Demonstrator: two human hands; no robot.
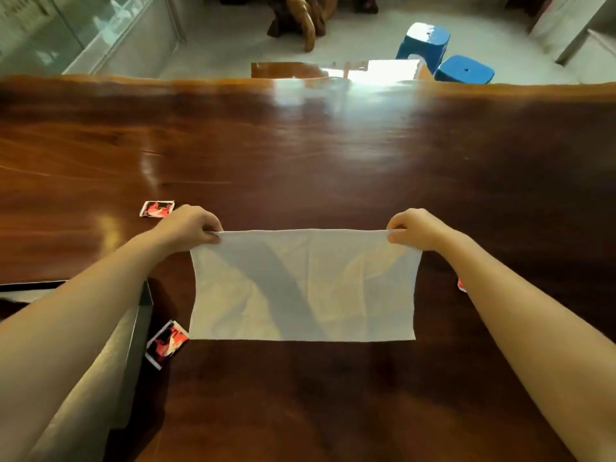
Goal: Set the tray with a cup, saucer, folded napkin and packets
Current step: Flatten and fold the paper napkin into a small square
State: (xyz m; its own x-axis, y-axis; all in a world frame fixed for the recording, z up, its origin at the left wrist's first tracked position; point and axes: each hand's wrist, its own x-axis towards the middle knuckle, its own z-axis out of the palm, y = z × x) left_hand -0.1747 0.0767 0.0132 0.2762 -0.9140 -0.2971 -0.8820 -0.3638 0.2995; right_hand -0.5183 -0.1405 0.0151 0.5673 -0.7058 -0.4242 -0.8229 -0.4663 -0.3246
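A white napkin [301, 285] hangs spread out in front of me above the dark wooden table. My left hand [191, 226] pinches its upper left corner and my right hand [416, 228] pinches its upper right corner. A red and black packet [156, 208] lies on the table just left of my left hand. Another such packet [166, 343] lies by the napkin's lower left corner. A sliver of a third packet [461, 284] shows beside my right forearm. The dark tray [140, 315] sits at the left, mostly hidden under my left arm. No cup or saucer is visible.
The polished wooden table [333, 155] stretches far ahead and to both sides. Two blue stools [443, 55] stand beyond its far edge, with a carved wooden piece [300, 18] on the floor behind them.
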